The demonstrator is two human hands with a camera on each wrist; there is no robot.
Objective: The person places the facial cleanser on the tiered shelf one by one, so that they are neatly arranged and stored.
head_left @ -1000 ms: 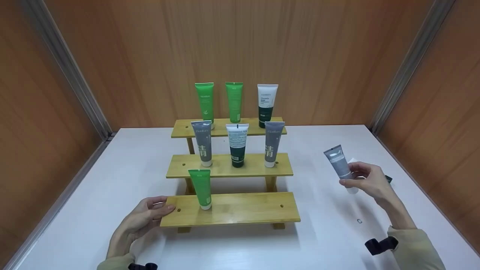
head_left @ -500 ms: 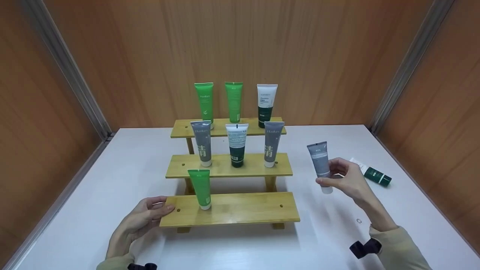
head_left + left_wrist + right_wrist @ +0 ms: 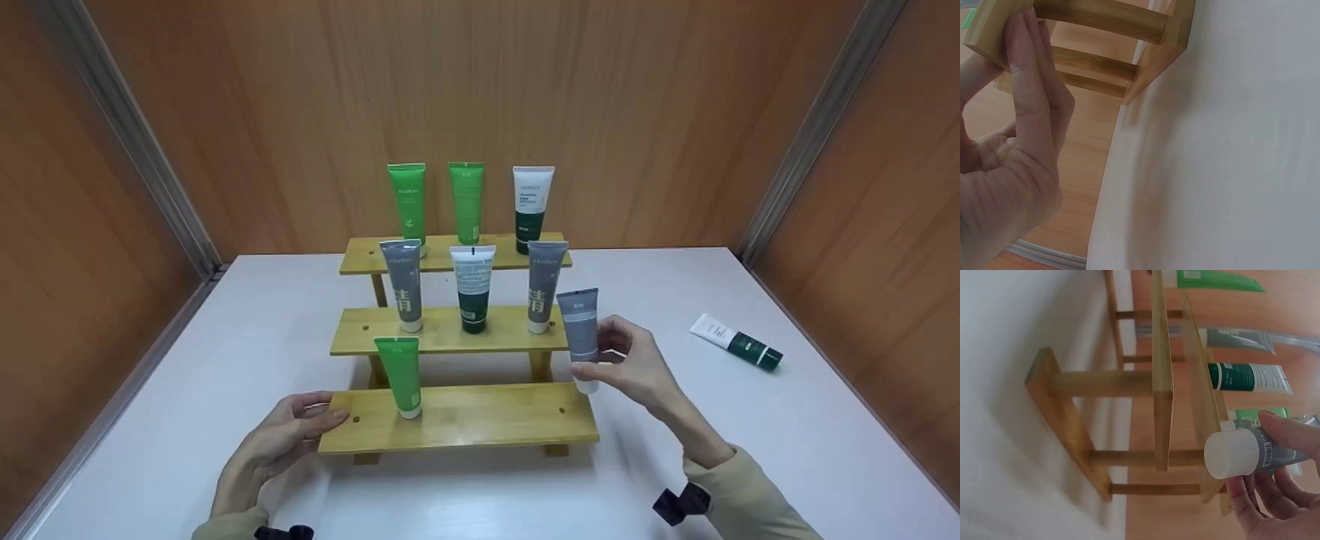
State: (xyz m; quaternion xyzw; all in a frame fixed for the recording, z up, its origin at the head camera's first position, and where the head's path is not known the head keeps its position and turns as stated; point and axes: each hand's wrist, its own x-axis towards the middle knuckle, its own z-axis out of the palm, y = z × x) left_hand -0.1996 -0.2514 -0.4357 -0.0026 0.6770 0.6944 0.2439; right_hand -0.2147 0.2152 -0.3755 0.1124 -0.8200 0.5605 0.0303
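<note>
My right hand (image 3: pixel 630 367) pinches a grey squeeze tube (image 3: pixel 580 326) near its white cap, cap down, over the right end of the bottom shelf. In the right wrist view the white cap (image 3: pixel 1232 454) points toward the shelf edges. My left hand (image 3: pixel 289 431) grips the left end of the three-tier wooden display stand (image 3: pixel 495 416), thumb on top and fingers beneath, as the left wrist view shows. A green tube (image 3: pixel 401 379) stands on the bottom tier, toward the left. Two grey tubes (image 3: pixel 405 285) flank a white and dark green tube (image 3: pixel 473 289) on the middle tier.
On the top tier stand two green tubes (image 3: pixel 409 202) and a white and dark green tube (image 3: pixel 532 210). Another white and green tube (image 3: pixel 736 343) lies on the white table (image 3: pixel 187 360) at right. Wooden panels (image 3: pixel 480 90) enclose the back and sides.
My right hand has carried the grey tube leftward from the right side of the table to the stand, uncovering the lying tube. My left hand stays on the stand's end.
</note>
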